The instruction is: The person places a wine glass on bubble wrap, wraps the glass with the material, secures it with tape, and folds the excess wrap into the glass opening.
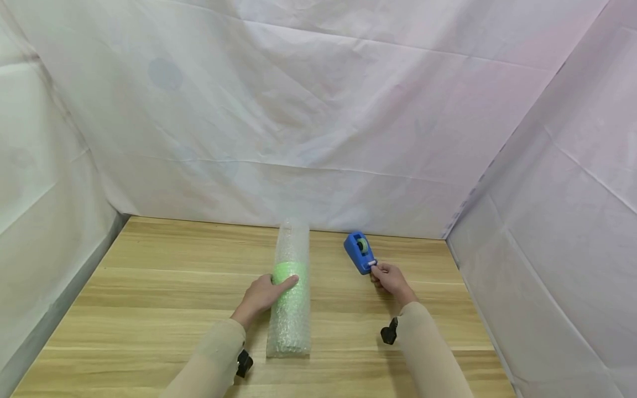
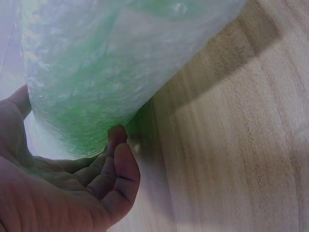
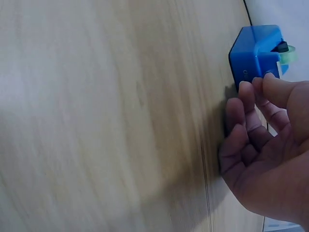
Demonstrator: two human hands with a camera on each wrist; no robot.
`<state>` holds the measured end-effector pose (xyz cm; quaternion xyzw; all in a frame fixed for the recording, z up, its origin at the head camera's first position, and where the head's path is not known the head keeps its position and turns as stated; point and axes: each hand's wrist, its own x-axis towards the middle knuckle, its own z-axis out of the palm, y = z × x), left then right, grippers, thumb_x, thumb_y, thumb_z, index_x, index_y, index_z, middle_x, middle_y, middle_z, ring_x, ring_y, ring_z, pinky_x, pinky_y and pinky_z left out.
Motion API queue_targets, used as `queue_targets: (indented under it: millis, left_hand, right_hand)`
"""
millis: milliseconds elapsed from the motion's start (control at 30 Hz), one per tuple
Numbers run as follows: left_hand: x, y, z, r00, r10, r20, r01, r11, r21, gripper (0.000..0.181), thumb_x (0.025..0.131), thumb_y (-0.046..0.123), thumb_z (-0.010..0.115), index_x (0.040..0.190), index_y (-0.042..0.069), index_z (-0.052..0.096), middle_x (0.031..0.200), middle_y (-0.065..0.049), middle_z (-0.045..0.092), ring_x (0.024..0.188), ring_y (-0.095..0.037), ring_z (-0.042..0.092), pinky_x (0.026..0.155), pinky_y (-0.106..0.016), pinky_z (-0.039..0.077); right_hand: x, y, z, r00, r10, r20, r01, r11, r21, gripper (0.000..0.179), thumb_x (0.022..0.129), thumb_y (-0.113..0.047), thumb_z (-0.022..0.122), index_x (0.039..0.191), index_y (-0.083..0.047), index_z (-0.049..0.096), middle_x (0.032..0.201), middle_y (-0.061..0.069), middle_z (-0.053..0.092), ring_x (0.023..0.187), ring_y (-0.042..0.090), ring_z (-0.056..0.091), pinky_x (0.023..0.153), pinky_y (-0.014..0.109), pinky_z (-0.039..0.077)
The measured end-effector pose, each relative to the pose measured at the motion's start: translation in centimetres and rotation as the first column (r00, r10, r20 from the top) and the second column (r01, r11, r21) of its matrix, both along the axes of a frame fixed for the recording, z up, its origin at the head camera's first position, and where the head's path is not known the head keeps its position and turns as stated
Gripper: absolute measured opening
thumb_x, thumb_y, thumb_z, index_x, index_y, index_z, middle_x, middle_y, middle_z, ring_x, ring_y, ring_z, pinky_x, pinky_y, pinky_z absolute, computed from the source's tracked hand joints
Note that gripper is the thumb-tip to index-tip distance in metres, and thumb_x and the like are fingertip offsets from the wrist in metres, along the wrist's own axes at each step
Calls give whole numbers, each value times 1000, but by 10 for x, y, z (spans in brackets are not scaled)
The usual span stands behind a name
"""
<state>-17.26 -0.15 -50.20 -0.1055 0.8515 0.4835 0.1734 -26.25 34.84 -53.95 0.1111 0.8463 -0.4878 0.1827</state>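
A long bundle in clear bubble wrap [image 1: 291, 331], with a bright green band [image 1: 288, 271] showing through its middle, lies lengthwise on the table. My left hand [image 1: 264, 293] holds it from the left side, thumb over the top; in the left wrist view the fingers [image 2: 118, 179] curl at its lower side. To the right stands a blue tape dispenser [image 1: 357, 255] with a small roll of greenish tape [image 1: 363, 245]. At its front cutting edge, my right hand [image 1: 390, 278] pinches the tape's end between thumb and forefinger; the strip itself is mostly hidden by the fingertips.
The wood-grain table [image 1: 189, 309] reaches back to a hanging pale sheet [image 1: 298, 110]. More sheeting closes in the left side [image 1: 45, 193] and the right side [image 1: 557, 249]. A black camera mount sits on each wrist.
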Motion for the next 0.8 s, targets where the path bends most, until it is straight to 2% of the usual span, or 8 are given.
queue_targets:
  millis: [233,400,567,667,800]
  left_hand:
    - [1,-1,1,1000,2,-4,-2,1000,-3,74,84,70,57,109,1,63,92,-9,67,80,-19,61,65,-30,50]
    - [1,0,2,1000,-5,-9,5,1000,0,73,84,69,57,110,0,63,92,-9,67,80,-19,62,65,-30,50]
    - [1,0,2,1000,-9,-9,9,1000,1,75,84,69,57,112,0,63,93,-9,67,81,-19,62,67,-31,52]
    - [0,0,1,1000,-11,-9,11,1000,-3,76,84,70,57,113,-1,62,94,-10,67,81,-20,62,68,-32,52]
    - [0,0,1,1000,-12,-10,12,1000,-14,78,84,71,57,114,-1,62,95,-10,67,82,-20,62,68,-32,52]
  right_hand:
    - [0,-10,-4,998,-47,-32,48,997,62,28,102,-27,48,93,-2,56,90,9,64,77,17,54,64,25,42]
    - [1,-14,-2,996,-91,-15,91,995,27,24,101,-24,48,89,-4,55,92,11,64,81,17,54,72,26,43]
    - [2,-13,-1,997,-78,-22,78,997,10,23,101,-22,46,91,-3,54,91,11,62,83,19,55,74,27,44]
    - [2,-14,-2,996,-66,-56,68,997,27,24,102,-23,45,93,-2,54,90,11,61,80,19,54,70,26,43]
    - [5,-15,-6,989,-24,-146,43,992,123,28,102,-26,43,94,-2,54,86,10,58,71,17,48,60,26,39]
